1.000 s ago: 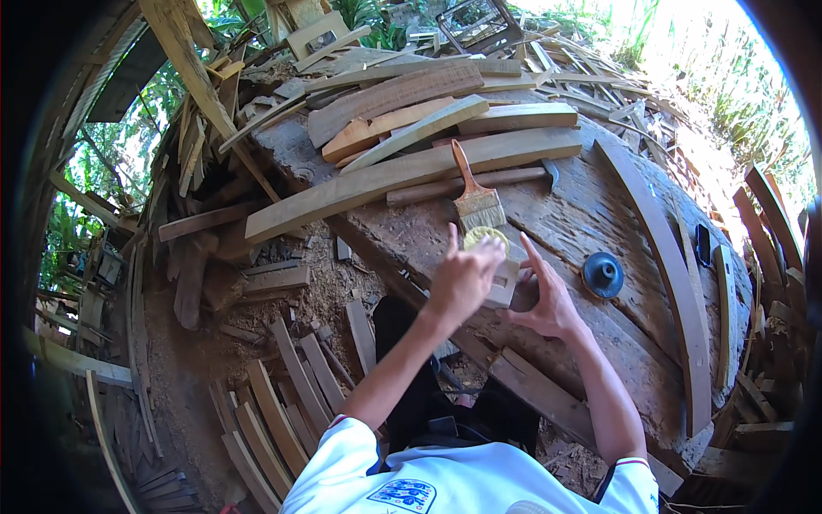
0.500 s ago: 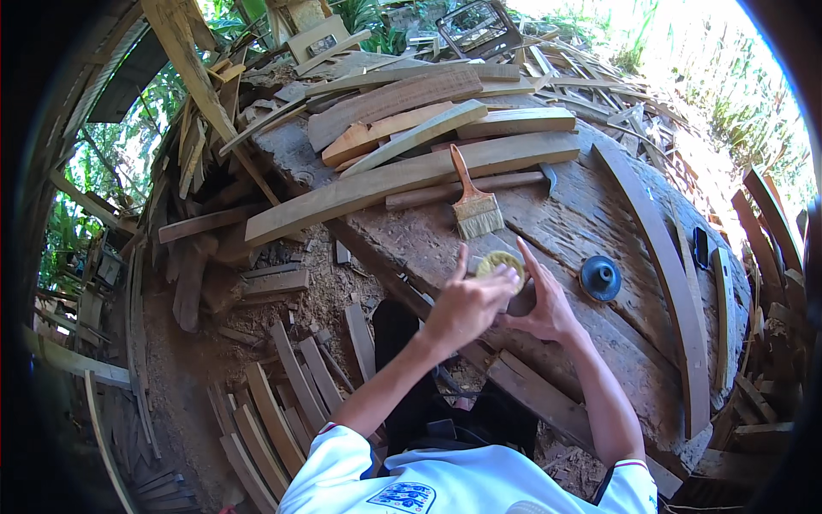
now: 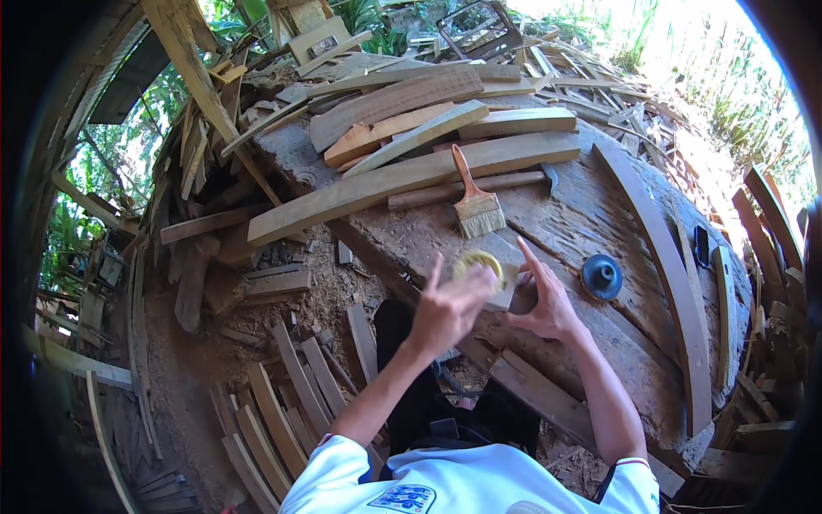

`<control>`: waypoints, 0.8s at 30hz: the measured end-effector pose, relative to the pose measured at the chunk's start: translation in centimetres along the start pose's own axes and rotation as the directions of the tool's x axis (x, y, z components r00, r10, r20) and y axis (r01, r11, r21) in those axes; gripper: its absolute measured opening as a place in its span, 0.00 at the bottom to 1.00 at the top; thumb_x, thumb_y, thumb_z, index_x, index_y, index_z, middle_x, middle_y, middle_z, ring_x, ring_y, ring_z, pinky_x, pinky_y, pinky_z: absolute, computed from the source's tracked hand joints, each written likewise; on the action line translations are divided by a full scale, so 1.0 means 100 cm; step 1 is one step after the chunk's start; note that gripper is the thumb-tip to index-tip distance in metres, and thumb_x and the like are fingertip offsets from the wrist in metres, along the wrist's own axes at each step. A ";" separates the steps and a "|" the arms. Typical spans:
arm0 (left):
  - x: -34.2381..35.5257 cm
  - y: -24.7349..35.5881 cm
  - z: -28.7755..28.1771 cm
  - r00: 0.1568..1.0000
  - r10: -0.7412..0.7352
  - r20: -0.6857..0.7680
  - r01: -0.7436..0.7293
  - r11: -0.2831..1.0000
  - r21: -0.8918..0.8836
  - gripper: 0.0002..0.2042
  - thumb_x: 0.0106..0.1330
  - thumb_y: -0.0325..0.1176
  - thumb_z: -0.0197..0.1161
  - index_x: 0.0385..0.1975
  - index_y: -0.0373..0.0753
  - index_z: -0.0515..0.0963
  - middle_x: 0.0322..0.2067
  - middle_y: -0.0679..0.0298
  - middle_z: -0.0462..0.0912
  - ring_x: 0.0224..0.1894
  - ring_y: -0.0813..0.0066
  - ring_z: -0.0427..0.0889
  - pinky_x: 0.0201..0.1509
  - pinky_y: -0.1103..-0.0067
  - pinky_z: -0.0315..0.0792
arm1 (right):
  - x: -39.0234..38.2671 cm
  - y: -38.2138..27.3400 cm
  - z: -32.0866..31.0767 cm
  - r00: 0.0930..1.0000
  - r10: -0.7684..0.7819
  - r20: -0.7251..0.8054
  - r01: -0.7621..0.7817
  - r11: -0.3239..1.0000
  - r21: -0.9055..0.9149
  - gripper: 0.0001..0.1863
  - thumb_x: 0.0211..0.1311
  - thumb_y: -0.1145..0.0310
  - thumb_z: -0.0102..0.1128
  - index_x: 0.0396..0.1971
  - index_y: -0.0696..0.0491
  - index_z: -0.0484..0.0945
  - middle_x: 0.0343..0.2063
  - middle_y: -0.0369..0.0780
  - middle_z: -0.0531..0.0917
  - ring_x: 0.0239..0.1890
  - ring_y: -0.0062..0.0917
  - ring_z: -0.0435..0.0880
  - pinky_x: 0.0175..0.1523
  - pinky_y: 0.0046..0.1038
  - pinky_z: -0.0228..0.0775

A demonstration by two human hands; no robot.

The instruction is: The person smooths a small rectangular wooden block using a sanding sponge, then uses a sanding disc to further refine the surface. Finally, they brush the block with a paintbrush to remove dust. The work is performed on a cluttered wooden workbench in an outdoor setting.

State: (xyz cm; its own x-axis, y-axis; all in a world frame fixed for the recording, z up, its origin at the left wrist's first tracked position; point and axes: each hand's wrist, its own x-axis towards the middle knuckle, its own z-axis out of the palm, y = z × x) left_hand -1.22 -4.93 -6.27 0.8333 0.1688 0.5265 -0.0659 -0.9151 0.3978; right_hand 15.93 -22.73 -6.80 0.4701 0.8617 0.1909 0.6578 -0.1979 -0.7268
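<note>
1. Head view: left hand [image 3: 447,313], fingers closed on a yellow disc [image 3: 472,259] at its one o'clock; looks light, yielding, so pinch the rim!
2. Right hand [image 3: 552,310], thumb and fingers spread, frames the pale block [image 3: 502,299] at nine o'clock, clamping unclear; probably stiff: take opposite edges.

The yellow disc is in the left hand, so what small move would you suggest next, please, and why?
I would probably slide the yellow disc rightward across the pale wooden block: the left hand has it at the block's upper left, the block's lower right looks uncovered, and the right hand is cupped around that side, seemingly steadying it.
</note>
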 end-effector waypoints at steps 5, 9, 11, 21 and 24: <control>-0.006 -0.010 -0.005 1.000 0.021 0.008 -0.021 0.999 -0.040 0.12 0.75 0.36 0.67 0.55 0.51 0.88 0.59 0.69 0.88 0.64 0.73 0.86 0.85 0.43 0.46 | 0.000 0.000 -0.001 1.000 0.013 0.000 -0.013 1.000 0.021 0.74 0.38 0.55 0.87 0.85 0.47 0.47 0.54 0.46 0.81 0.51 0.40 0.80 0.66 0.43 0.71; -0.011 -0.002 -0.007 0.996 0.068 0.059 -0.064 0.996 -0.058 0.13 0.75 0.35 0.68 0.57 0.51 0.88 0.57 0.70 0.89 0.64 0.75 0.86 0.85 0.44 0.46 | -0.001 0.002 0.000 1.000 0.013 0.012 -0.014 0.999 0.035 0.73 0.38 0.55 0.87 0.85 0.46 0.47 0.54 0.46 0.81 0.52 0.40 0.80 0.67 0.43 0.71; -0.012 0.013 -0.010 0.986 0.125 0.109 -0.116 0.990 -0.086 0.13 0.75 0.35 0.68 0.56 0.51 0.88 0.57 0.69 0.89 0.63 0.73 0.86 0.85 0.43 0.44 | 0.001 0.004 0.001 1.000 0.010 0.021 -0.010 0.999 0.036 0.73 0.38 0.55 0.87 0.85 0.46 0.47 0.53 0.46 0.81 0.52 0.40 0.80 0.67 0.43 0.71; 0.025 0.007 -0.009 0.976 0.070 0.206 -0.051 0.994 -0.097 0.07 0.71 0.32 0.71 0.43 0.55 0.91 0.56 0.67 0.90 0.60 0.73 0.88 0.84 0.40 0.47 | 0.001 0.006 0.001 1.000 0.010 0.027 -0.011 0.999 0.037 0.74 0.38 0.55 0.86 0.85 0.46 0.46 0.55 0.45 0.82 0.52 0.39 0.80 0.66 0.43 0.71; 0.038 -0.008 -0.007 0.992 -0.028 0.121 0.035 0.998 -0.058 0.06 0.74 0.33 0.67 0.41 0.53 0.90 0.53 0.66 0.91 0.55 0.71 0.91 0.83 0.38 0.50 | 0.000 -0.002 -0.001 0.999 0.025 0.021 -0.025 0.999 0.035 0.74 0.38 0.55 0.86 0.85 0.47 0.46 0.56 0.45 0.82 0.54 0.41 0.80 0.66 0.43 0.71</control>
State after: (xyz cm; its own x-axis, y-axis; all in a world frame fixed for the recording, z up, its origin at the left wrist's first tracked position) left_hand 1.64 -3.34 -4.05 0.8949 0.1489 0.4208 -0.0686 -0.8856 0.4593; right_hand 15.89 -22.76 -6.62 0.4737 0.8662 0.1589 0.6245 -0.2032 -0.7541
